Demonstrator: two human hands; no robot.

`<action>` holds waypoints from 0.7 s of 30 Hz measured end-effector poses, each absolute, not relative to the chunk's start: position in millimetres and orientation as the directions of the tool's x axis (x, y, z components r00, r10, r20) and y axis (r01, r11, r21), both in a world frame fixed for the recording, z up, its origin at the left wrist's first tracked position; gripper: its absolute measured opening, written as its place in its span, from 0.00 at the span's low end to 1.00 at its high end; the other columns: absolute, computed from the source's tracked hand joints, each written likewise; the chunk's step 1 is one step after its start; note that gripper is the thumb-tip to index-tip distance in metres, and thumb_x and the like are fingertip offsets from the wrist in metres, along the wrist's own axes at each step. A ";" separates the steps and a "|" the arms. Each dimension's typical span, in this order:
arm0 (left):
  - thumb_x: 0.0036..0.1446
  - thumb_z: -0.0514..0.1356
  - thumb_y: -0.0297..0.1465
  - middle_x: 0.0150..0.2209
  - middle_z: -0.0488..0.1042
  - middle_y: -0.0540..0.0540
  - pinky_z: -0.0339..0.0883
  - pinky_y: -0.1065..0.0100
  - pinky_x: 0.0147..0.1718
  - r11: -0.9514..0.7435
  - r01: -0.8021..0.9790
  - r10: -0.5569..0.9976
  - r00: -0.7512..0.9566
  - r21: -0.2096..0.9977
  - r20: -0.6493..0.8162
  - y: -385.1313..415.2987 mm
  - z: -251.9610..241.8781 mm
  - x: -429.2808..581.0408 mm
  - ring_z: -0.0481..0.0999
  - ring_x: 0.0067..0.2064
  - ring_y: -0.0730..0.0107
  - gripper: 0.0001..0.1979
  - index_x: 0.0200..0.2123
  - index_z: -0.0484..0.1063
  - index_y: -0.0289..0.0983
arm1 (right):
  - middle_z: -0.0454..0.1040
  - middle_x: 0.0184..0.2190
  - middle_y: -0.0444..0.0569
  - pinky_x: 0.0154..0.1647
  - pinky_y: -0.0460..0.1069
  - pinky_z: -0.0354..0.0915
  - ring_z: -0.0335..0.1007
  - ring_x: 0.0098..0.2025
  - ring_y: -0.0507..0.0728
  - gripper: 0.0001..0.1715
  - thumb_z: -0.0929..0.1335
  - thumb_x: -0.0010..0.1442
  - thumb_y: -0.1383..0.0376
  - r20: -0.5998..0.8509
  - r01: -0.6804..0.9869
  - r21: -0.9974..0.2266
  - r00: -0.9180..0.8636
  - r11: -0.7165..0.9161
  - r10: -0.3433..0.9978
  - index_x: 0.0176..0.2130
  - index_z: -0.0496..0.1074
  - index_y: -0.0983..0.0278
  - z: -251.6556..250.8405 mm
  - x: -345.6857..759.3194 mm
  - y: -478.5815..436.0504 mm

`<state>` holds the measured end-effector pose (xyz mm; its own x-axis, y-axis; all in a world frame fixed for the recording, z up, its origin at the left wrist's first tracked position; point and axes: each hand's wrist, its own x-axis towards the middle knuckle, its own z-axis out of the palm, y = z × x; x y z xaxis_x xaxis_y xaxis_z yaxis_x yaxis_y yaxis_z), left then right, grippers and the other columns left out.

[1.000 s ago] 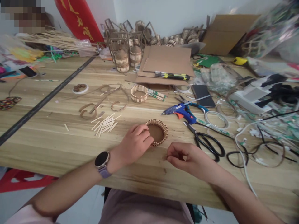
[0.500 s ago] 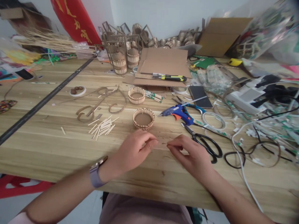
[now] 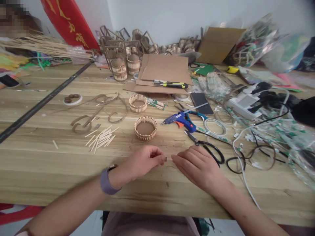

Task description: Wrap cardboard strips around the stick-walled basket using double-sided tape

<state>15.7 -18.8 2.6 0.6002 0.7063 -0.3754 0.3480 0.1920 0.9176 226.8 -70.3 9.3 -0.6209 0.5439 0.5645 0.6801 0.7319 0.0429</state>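
Note:
My left hand (image 3: 147,161), with a purple-strapped watch (image 3: 109,180) on the wrist, pinches a tiny dark piece at its fingertips, too small to name. Close to its right, my right hand (image 3: 197,164) is also pinched, and whatever it grips is too small to make out. Just beyond them sits a round stick-walled basket (image 3: 145,128) with a brown base. A similar smaller basket (image 3: 138,103) stands behind it. Short pale sticks (image 3: 100,139) lie in a loose pile to the left.
At right are a blue glue gun (image 3: 180,120), black scissors (image 3: 209,147), a tape roll (image 3: 215,127), a power strip (image 3: 246,101) and looping cables. Cardboard sheets (image 3: 164,70) carry two cutters. A dark metal bar (image 3: 46,96) crosses the left side.
The camera view has shifted, sliding the table items leftward. My hands sit slightly lower relative to the baskets, and my right hand's fingers are more closed together.

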 end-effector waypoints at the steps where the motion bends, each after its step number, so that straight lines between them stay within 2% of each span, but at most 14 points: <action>1: 0.59 0.59 0.35 0.27 0.74 0.51 0.58 0.70 0.30 0.074 0.415 0.733 0.594 0.907 -0.332 -19.2 -0.1 15.3 0.67 0.29 0.72 0.09 0.30 0.73 0.36 | 0.78 0.26 0.46 0.35 0.49 0.65 0.70 0.28 0.52 0.10 0.63 0.69 0.72 0.551 0.677 0.025 -0.623 0.736 0.555 0.38 0.73 0.66 9.0 229.5 -70.1; 4: 0.61 0.57 0.28 0.34 0.78 0.47 0.63 0.67 0.38 -0.235 0.525 0.762 0.622 0.818 -0.179 -22.4 -6.7 14.2 0.74 0.36 0.66 0.08 0.32 0.75 0.36 | 0.77 0.25 0.46 0.32 0.49 0.64 0.70 0.27 0.52 0.13 0.62 0.69 0.73 0.498 0.673 0.012 -0.646 0.740 0.579 0.34 0.73 0.65 8.3 239.4 -70.5; 6: 0.62 0.57 0.26 0.36 0.79 0.46 0.64 0.66 0.41 -0.346 0.547 0.755 0.645 0.762 -0.120 -25.4 -9.8 13.1 0.76 0.39 0.64 0.09 0.33 0.76 0.36 | 0.77 0.25 0.46 0.31 0.49 0.63 0.70 0.26 0.53 0.14 0.62 0.70 0.72 0.467 0.684 0.013 -0.649 0.729 0.600 0.34 0.73 0.65 7.5 247.4 -70.7; 14: 0.59 0.57 0.20 0.39 0.80 0.46 0.68 0.63 0.44 -0.441 0.617 0.785 0.617 0.652 -0.053 -30.6 -16.9 10.2 0.78 0.43 0.61 0.10 0.40 0.76 0.37 | 0.78 0.28 0.48 0.34 0.49 0.67 0.74 0.30 0.55 0.14 0.62 0.70 0.64 0.395 0.810 -0.013 -0.534 0.586 0.747 0.37 0.75 0.63 -1.1 291.3 -61.4; 16: 0.59 0.56 0.20 0.39 0.80 0.45 0.68 0.60 0.44 -0.489 0.647 0.767 0.638 0.585 -0.064 -31.2 -17.1 10.2 0.77 0.43 0.59 0.10 0.38 0.75 0.37 | 0.79 0.30 0.48 0.35 0.49 0.67 0.75 0.31 0.55 0.14 0.62 0.69 0.62 0.332 0.878 -0.042 -0.439 0.478 0.835 0.38 0.76 0.62 0.8 307.2 -54.7; 18: 0.60 0.55 0.21 0.37 0.79 0.44 0.68 0.59 0.44 -0.526 0.669 0.750 0.656 0.525 -0.085 -31.9 -17.3 10.4 0.77 0.42 0.58 0.09 0.34 0.74 0.36 | 0.80 0.32 0.49 0.36 0.51 0.68 0.77 0.33 0.57 0.16 0.62 0.68 0.60 0.252 0.952 -0.052 -0.279 0.301 0.927 0.39 0.77 0.60 4.9 326.2 -46.0; 21: 0.61 0.55 0.21 0.37 0.78 0.44 0.69 0.59 0.44 -0.554 0.676 0.739 0.668 0.485 -0.086 -32.9 -18.4 10.7 0.77 0.42 0.59 0.09 0.33 0.74 0.36 | 0.81 0.35 0.55 0.36 0.55 0.67 0.77 0.36 0.63 0.19 0.61 0.66 0.59 0.221 0.994 -0.009 -0.107 0.112 0.969 0.37 0.78 0.63 10.0 355.5 -31.1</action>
